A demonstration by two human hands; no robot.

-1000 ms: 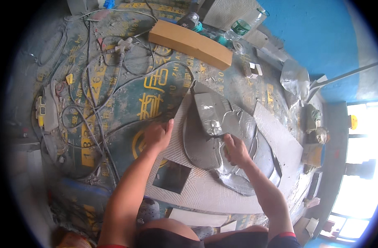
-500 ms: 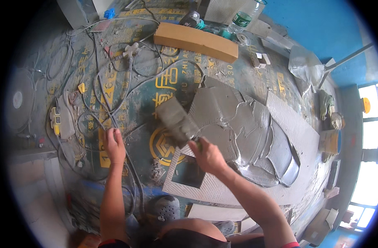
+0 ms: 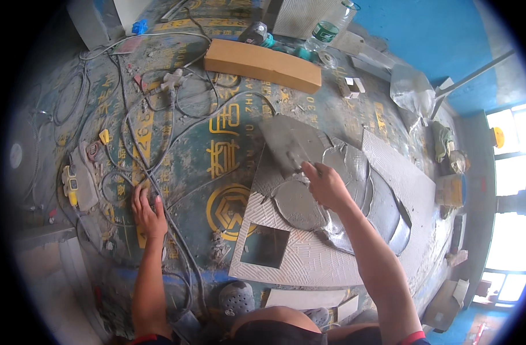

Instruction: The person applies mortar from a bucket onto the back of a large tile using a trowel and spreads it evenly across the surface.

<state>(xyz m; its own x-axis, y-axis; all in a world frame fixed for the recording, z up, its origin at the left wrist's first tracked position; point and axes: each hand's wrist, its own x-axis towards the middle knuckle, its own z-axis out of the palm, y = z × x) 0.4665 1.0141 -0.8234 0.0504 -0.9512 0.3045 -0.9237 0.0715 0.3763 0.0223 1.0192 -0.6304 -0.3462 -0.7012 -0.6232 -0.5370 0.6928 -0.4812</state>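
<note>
My right hand (image 3: 327,187) is closed round the handle of a flat trowel (image 3: 281,142), whose grey blade is smeared with mortar. The blade lies over the upper left part of a large tile (image 3: 300,261) on the floor. Thick wet grey mortar (image 3: 300,207) covers much of the tile, ridged and folded toward the right. Near its lower left corner the tile has a square cut-out (image 3: 265,246). My left hand (image 3: 150,214) rests on the floor covering, fingers spread, beside a bundle of grey cables (image 3: 155,172), holding nothing.
A long cardboard box (image 3: 263,64) lies beyond the tile, with a clear plastic bottle (image 3: 322,35) behind it. Looped cables and a grey tool with yellow parts (image 3: 79,183) are at left. A bucket (image 3: 450,191) stands at right. My grey clog (image 3: 236,298) is near the tile's front edge.
My right hand has swept the trowel from the tile's left side up and right over the mortar. My left hand has moved slightly down and left, its fingers opening beside the cables.
</note>
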